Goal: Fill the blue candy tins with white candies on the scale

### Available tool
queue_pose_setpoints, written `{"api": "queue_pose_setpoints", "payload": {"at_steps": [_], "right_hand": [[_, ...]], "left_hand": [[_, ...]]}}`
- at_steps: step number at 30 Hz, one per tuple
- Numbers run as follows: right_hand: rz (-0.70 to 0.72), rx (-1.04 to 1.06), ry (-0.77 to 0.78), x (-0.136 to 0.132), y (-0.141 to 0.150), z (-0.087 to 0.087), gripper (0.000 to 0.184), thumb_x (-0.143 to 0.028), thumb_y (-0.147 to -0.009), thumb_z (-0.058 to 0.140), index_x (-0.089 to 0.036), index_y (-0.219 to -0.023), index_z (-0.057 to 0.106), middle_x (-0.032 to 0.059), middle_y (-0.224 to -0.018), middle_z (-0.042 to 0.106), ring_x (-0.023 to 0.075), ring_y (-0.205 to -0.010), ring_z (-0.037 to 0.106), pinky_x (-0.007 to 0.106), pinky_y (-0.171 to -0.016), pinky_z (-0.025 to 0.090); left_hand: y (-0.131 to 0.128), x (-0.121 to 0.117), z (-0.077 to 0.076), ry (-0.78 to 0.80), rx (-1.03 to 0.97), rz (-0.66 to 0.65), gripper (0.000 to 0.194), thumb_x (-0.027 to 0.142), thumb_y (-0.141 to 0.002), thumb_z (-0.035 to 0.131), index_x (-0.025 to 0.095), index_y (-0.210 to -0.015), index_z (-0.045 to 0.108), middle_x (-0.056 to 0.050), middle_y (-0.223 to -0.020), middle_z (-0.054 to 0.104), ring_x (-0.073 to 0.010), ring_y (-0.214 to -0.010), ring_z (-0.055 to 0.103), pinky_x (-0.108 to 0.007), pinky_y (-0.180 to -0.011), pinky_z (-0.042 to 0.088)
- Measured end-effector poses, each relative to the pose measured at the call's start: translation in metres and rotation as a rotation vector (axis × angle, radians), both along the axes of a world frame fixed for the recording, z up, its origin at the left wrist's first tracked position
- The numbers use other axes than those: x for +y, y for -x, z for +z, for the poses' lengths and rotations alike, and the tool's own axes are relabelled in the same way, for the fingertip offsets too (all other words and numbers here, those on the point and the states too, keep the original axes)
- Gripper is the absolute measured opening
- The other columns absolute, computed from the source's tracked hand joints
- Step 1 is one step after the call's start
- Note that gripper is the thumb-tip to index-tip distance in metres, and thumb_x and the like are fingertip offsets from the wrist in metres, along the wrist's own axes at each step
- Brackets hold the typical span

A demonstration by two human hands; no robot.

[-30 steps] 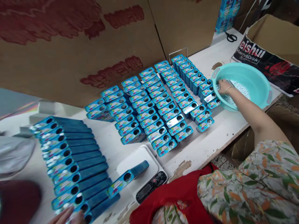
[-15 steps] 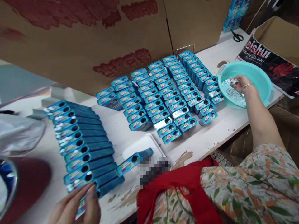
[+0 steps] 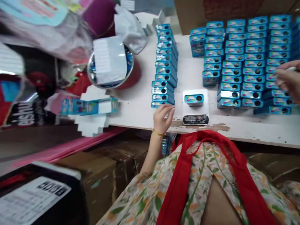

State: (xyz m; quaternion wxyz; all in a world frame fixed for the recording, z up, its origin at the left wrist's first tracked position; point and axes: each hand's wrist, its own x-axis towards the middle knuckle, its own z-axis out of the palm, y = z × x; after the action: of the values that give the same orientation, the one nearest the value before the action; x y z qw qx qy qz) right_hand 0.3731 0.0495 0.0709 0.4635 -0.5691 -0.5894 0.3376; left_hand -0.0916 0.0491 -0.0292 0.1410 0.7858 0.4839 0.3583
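My left hand (image 3: 162,117) is at the table's front edge, its fingers curled over the nearest blue tin (image 3: 160,104) of a single row of tins (image 3: 165,59) that runs away from me. Right of it, one blue tin (image 3: 194,99) lies on a small white scale (image 3: 195,109). Further right, several rows of blue tins with round holes (image 3: 243,62) cover the table. My right hand (image 3: 289,82) hovers over those rows at the right edge, blurred and cut off, pinching something small and white.
A metal bowl (image 3: 110,65) covered by white paper stands left of the tin row, on something red. A flat blue carton (image 3: 89,106) lies at the table's left end. Cardboard boxes (image 3: 100,175) sit under the white table (image 3: 246,128). Bags and packaging pile up at far left.
The view has swung left and down. My right hand left the teal basin and is now over the tin rows. My left hand stays at the nearest tin of the left row.
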Motion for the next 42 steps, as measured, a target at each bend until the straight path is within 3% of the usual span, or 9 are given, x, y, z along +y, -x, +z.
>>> {"api": "queue_pose_setpoints", "payload": {"at_steps": [4,8,14,18,22,25,29,34,42], "right_hand": [[0.147,0.064,0.239,0.017,0.132,0.001,0.008,-0.023,-0.084,0.074,-0.018,-0.086,0.068,-0.001,-0.058,0.057,0.0094,-0.045,0.049,0.025,-0.045,0.038],[0.289,-0.13,0.252,0.031,0.189,-0.018,0.001,-0.014,-0.084,0.066,-0.015,-0.084,0.067,0.0,-0.064,0.059,0.01,-0.051,0.052,0.025,-0.051,0.041],[0.377,-0.496,0.067,0.038,0.19,-0.032,0.008,-0.016,-0.081,0.066,-0.017,-0.085,0.072,0.0058,-0.082,0.062,0.0176,-0.075,0.056,0.033,-0.073,0.046],[0.388,-0.521,0.051,0.037,0.191,-0.03,0.011,-0.013,-0.081,0.064,-0.017,-0.087,0.072,0.007,-0.087,0.063,0.019,-0.08,0.057,0.035,-0.079,0.047],[0.301,-0.322,0.139,0.034,0.19,-0.027,0.01,-0.014,-0.081,0.064,-0.017,-0.085,0.072,0.0056,-0.083,0.063,0.0146,-0.068,0.056,0.032,-0.069,0.048],[0.181,0.082,0.376,0.032,0.185,-0.023,0.006,-0.017,-0.081,0.069,-0.018,-0.086,0.071,0.0007,-0.067,0.058,0.0093,-0.052,0.046,0.025,-0.049,0.037],[-0.034,0.486,0.596,0.026,0.173,-0.015,0.005,-0.012,-0.08,0.068,-0.017,-0.081,0.069,0.0011,-0.069,0.061,0.0071,-0.057,0.052,0.02,-0.045,0.035],[-0.143,0.473,0.716,0.012,0.156,-0.017,0.017,-0.005,-0.077,0.069,-0.018,-0.088,0.073,0.003,-0.077,0.067,0.0093,-0.072,0.063,0.018,-0.057,0.048],[0.031,0.423,0.601,0.007,0.156,-0.024,0.013,-0.026,-0.075,0.083,-0.02,-0.076,0.071,0.0027,-0.073,0.063,0.0089,-0.056,0.053,0.022,-0.043,0.036]], "left_hand": [[-0.001,-0.021,-0.007,-0.003,-0.064,-0.014,0.018,0.028,-0.098,0.055,0.018,-0.095,0.07,-0.007,-0.093,0.072,-0.0151,-0.09,0.068,-0.029,-0.083,0.056],[0.005,-0.036,-0.015,0.011,-0.136,-0.015,0.014,0.024,-0.097,0.057,0.018,-0.096,0.07,-0.007,-0.093,0.07,-0.0149,-0.09,0.067,-0.029,-0.083,0.056],[0.006,-0.042,-0.026,0.048,-0.161,-0.013,0.017,0.026,-0.098,0.055,0.017,-0.096,0.07,-0.007,-0.092,0.07,-0.0154,-0.089,0.067,-0.029,-0.082,0.056],[0.003,-0.04,-0.032,0.069,-0.178,-0.018,0.018,0.027,-0.099,0.054,0.018,-0.095,0.07,-0.007,-0.093,0.07,-0.0156,-0.09,0.067,-0.03,-0.083,0.055],[-0.001,-0.037,-0.043,0.083,-0.207,-0.019,0.02,0.029,-0.099,0.053,0.018,-0.093,0.069,-0.007,-0.09,0.07,-0.0155,-0.087,0.067,-0.029,-0.082,0.054],[-0.002,-0.039,-0.055,0.108,-0.231,0.021,0.023,0.031,-0.1,0.052,0.017,-0.09,0.068,-0.007,-0.087,0.069,-0.0155,-0.085,0.065,-0.029,-0.079,0.053],[-0.002,-0.046,-0.072,0.143,-0.297,0.082,0.022,0.032,-0.099,0.054,0.017,-0.092,0.068,-0.007,-0.088,0.067,-0.0157,-0.085,0.064,-0.029,-0.078,0.053],[-0.004,-0.052,-0.087,0.165,-0.353,0.139,0.022,0.033,-0.099,0.054,0.018,-0.093,0.068,-0.007,-0.089,0.067,-0.0168,-0.088,0.063,-0.032,-0.082,0.052],[-0.006,-0.053,-0.092,0.152,-0.332,0.156,0.024,0.035,-0.1,0.052,0.019,-0.09,0.067,-0.007,-0.088,0.067,-0.0169,-0.087,0.063,-0.032,-0.081,0.052]]}}
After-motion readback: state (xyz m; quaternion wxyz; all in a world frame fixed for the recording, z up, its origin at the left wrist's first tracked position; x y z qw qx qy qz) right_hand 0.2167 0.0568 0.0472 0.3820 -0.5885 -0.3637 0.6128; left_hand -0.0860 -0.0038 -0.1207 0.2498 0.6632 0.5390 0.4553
